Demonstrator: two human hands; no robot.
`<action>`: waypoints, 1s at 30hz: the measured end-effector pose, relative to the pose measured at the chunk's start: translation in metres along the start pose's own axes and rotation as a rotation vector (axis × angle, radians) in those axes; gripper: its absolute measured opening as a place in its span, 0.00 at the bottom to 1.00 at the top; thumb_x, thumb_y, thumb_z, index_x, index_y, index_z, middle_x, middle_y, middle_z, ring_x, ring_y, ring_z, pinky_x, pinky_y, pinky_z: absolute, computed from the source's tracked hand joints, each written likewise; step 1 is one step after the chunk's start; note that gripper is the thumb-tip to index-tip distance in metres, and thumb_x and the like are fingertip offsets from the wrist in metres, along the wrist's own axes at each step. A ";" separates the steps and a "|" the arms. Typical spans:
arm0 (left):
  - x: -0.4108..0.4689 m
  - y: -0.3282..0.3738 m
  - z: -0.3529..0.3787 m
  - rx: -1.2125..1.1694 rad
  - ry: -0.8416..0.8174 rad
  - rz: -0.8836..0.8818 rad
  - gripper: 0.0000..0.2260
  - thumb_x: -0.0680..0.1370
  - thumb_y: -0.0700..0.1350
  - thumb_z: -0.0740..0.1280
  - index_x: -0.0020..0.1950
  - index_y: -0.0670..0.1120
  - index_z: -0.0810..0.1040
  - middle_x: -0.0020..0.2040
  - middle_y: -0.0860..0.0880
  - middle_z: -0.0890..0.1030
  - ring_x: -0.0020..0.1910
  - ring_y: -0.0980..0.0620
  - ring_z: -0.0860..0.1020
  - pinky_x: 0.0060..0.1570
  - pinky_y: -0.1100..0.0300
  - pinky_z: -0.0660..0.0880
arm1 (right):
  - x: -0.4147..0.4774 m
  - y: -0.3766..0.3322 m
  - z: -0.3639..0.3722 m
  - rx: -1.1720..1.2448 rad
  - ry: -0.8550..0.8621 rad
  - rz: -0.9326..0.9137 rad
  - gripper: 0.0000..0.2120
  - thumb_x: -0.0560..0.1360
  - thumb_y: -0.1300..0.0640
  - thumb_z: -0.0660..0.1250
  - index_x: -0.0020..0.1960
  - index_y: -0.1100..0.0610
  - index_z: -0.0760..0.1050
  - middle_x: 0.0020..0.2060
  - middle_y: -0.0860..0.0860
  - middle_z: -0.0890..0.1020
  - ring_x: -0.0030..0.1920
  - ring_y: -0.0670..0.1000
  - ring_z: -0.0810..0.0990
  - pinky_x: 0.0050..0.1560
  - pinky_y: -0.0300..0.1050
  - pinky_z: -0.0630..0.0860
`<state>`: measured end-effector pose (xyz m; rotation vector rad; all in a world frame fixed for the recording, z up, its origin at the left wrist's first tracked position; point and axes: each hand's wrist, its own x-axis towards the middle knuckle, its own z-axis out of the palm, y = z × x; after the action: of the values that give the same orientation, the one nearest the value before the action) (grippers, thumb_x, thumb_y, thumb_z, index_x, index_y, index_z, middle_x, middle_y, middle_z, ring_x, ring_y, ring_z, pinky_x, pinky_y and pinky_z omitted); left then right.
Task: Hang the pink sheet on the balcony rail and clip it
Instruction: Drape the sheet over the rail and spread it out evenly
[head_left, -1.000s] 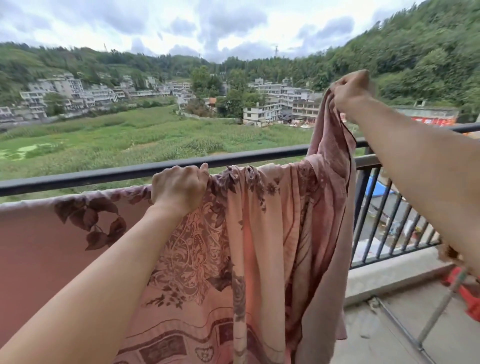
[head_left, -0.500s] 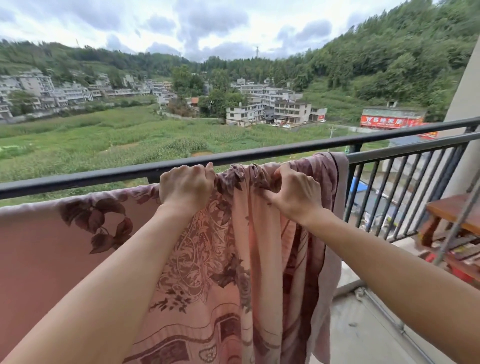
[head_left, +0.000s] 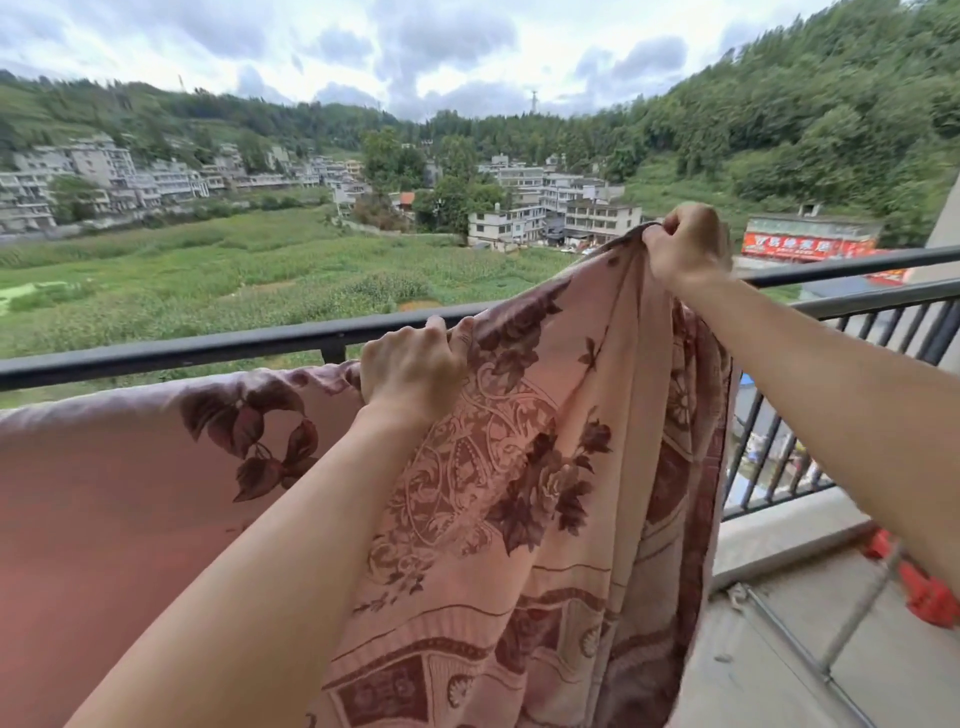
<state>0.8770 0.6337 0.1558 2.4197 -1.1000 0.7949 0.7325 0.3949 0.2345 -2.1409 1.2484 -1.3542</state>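
Observation:
The pink sheet (head_left: 524, 499), patterned with dark maroon flowers and scrolls, drapes over the lower bar on the left and hangs down in front of me. My left hand (head_left: 410, 364) grips its top edge just below the black balcony rail (head_left: 208, 348). Further right, my right hand (head_left: 683, 244) pinches a bunched part of the edge and holds it lifted above the rail. Between the two hands the cloth slopes up to the right. No clip is visible.
Vertical black bars (head_left: 789, 447) close the railing at the right, above a low concrete kerb (head_left: 789, 535). A metal pipe (head_left: 800, 644) lies on the balcony floor at lower right, beside a red object (head_left: 924, 587). Fields and buildings lie far beyond.
My right hand has gone from beside the left hand at rail level up and to the right, lifting the sheet's edge above the rail. The left hand stays in place.

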 end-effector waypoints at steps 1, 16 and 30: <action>0.000 -0.001 0.001 0.005 0.006 -0.004 0.26 0.82 0.61 0.45 0.52 0.46 0.77 0.43 0.43 0.83 0.43 0.42 0.80 0.38 0.53 0.65 | 0.000 0.000 0.011 -0.045 -0.088 0.028 0.06 0.74 0.56 0.64 0.48 0.57 0.76 0.46 0.55 0.81 0.50 0.57 0.78 0.47 0.46 0.71; 0.002 0.008 0.011 0.070 -0.041 -0.062 0.23 0.82 0.55 0.46 0.49 0.45 0.77 0.44 0.42 0.82 0.38 0.44 0.73 0.42 0.52 0.68 | -0.079 0.110 -0.005 0.098 -0.128 -0.365 0.13 0.78 0.53 0.63 0.56 0.56 0.82 0.57 0.51 0.82 0.61 0.50 0.76 0.66 0.46 0.69; 0.024 0.097 0.045 -0.072 0.003 -0.077 0.20 0.83 0.52 0.49 0.53 0.45 0.78 0.49 0.42 0.83 0.47 0.40 0.80 0.43 0.52 0.69 | -0.057 0.112 0.002 0.247 -0.342 -0.097 0.16 0.75 0.55 0.68 0.31 0.60 0.73 0.26 0.49 0.74 0.28 0.48 0.71 0.31 0.45 0.66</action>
<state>0.8303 0.5353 0.1451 2.3849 -1.0099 0.7217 0.6677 0.3763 0.1284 -2.1609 0.8124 -1.0542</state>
